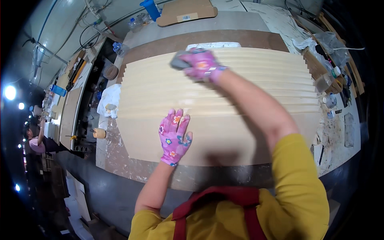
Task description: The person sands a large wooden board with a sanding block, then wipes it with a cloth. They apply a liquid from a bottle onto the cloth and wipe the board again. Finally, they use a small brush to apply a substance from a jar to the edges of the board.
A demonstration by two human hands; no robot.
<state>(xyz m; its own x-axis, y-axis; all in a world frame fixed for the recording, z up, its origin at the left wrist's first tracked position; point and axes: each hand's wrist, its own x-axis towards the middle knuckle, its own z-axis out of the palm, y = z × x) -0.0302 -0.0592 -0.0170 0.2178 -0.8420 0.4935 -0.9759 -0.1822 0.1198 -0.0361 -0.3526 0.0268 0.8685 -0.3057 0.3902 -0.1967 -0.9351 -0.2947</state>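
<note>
Pale cream boards [224, 132] lie across the work table, with ridges running left to right and stepped side edges; whether they are separate overlapping strips or one ridged panel I cannot tell. My left hand [175, 138], in a pink flowered glove, rests flat on the smooth near part, fingers stretched out. Toward the far edge, my right hand [202, 64], gloved alike and slightly blurred, grips a dark grey block [180, 60] that looks like a sanding sponge. The block is at the ridged surface, partly covered by my fingers.
Left of the boards are a white cloth [108, 100] and a small orange-tan pot [99, 133]. A cardboard box [187, 12] and a blue container [150, 9] stand at the back. Bottles and scraps [326, 80] crowd the right side. Another person [38, 142] is far left.
</note>
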